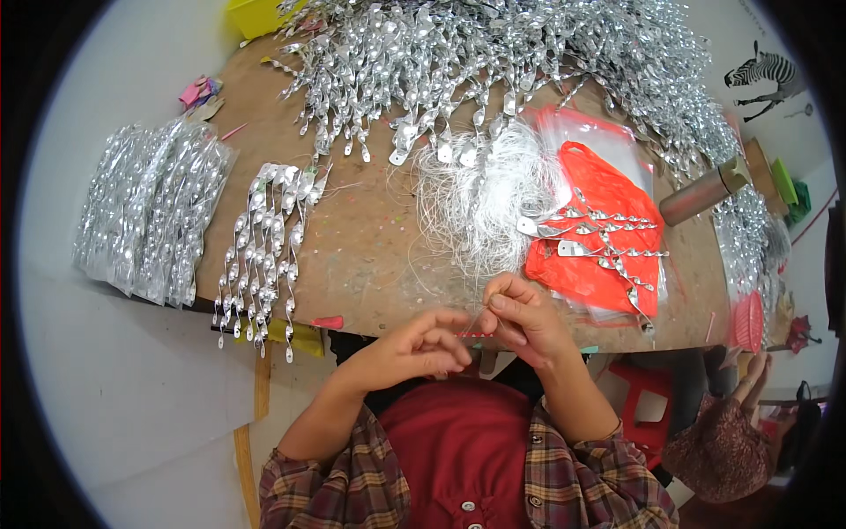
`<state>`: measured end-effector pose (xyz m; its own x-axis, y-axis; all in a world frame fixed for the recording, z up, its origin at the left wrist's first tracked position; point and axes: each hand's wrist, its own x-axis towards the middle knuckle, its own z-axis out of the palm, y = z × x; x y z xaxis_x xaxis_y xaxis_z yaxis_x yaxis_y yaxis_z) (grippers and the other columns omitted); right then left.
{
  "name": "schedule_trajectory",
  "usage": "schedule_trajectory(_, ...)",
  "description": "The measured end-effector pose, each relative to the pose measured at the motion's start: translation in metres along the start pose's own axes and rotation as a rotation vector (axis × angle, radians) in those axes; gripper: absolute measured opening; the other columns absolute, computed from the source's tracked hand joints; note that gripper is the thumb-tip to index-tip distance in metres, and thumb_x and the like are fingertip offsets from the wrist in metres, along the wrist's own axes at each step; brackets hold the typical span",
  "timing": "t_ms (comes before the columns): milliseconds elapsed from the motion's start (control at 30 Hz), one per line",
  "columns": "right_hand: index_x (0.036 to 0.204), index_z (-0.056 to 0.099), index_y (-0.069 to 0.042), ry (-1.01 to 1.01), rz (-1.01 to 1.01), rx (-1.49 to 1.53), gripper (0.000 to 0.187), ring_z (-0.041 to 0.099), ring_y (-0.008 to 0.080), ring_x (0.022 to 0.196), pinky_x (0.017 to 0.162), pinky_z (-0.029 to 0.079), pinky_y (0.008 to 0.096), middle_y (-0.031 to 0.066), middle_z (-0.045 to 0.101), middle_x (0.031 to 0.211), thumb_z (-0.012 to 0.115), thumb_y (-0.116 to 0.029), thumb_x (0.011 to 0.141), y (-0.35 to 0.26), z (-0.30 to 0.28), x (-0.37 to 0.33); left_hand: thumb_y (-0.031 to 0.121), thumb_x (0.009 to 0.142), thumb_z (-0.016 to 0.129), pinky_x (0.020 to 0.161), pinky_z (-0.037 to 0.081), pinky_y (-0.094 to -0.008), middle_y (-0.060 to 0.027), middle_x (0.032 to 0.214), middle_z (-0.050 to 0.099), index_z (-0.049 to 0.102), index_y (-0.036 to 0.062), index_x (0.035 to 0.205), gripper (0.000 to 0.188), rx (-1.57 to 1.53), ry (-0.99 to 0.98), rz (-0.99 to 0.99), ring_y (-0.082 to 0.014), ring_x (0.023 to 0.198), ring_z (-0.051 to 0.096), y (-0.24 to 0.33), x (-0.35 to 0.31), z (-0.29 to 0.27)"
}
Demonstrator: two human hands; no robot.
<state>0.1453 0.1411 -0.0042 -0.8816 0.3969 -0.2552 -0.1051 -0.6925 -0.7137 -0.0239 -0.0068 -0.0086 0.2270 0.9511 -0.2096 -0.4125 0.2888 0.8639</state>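
Head view puts both hands at the near side of the white thread bundle (489, 207), which serves as the landmark. The right hand (526, 324) is the nearer one, just short of the bundle's lower end; its grip is closed, thumb against forefinger, seemingly on a fine thread (477, 306). That thread's visible length slants from those fingertips down toward the left hand (423, 348), whose fingers curl loosely; whether its grip pinches anything cannot be told.

Loose strands spread from the bundle over the desk (361, 238). Right of it, the red bag (608, 167) carries twisted silver strips (577, 249), some with flat ends at the bundle's edge, where strands could snag. Beyond the bag stands a metal cylinder (705, 192). Behind the bundle is a heap of silver spirals (493, 53); left of it hang strung spirals (273, 225), with wrapped packs (150, 212) farther left.
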Motion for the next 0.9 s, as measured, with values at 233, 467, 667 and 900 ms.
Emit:
schedule_trajectory(233,0.097,0.054,-0.007,0.015,-0.034,-0.079,0.010,0.033,0.0018,0.041,0.037,0.024,0.0144,0.0071,0.062,0.075,0.055,-0.014,0.091,-0.003,-0.006,-0.006,0.009,0.089,0.057,0.063,0.045,-0.0201,-0.0027,0.082,0.061,0.059,-0.0009,0.101,0.015,0.130,0.374,0.186,-0.0067,0.068,0.055,0.002,0.027,0.022)
schedule_trajectory(467,0.100,0.061,-0.005,0.445,-0.633,-1.199,0.018,0.047,0.0072,0.057,0.049,0.036,0.0221,0.0022,0.059,0.077,0.063,-0.007,0.082,-0.016,0.007,-0.013,0.003,0.086,0.058,0.058,0.044,-0.0185,0.0002,0.074,0.060,0.061,-0.0013,0.091,0.007,0.445,0.580,0.314,-0.0039,0.064,0.053,0.002,0.033,0.030)
schedule_trajectory(667,0.094,0.064,-0.007,0.236,-0.721,-1.531,0.021,0.055,0.0188,0.069,0.061,0.042,0.0301,0.0055,0.060,0.077,0.068,-0.003,0.074,-0.017,0.021,-0.015,0.002,0.084,0.059,0.060,0.045,-0.0206,-0.0012,0.073,0.060,0.061,-0.0013,0.089,0.006,0.671,0.610,0.408,-0.0058,0.065,0.055,-0.004,0.036,0.027)
schedule_trajectory(900,0.090,0.063,-0.007,0.177,-0.779,-1.548,0.016,0.056,0.0207,0.069,0.062,0.042,0.0312,0.0048,0.061,0.079,0.066,-0.002,0.075,-0.011,0.013,-0.009,0.002,0.085,0.059,0.060,0.047,-0.0218,-0.0037,0.077,0.062,0.061,-0.0016,0.091,0.007,0.640,0.609,0.416,-0.0084,0.066,0.059,0.001,0.034,0.034)
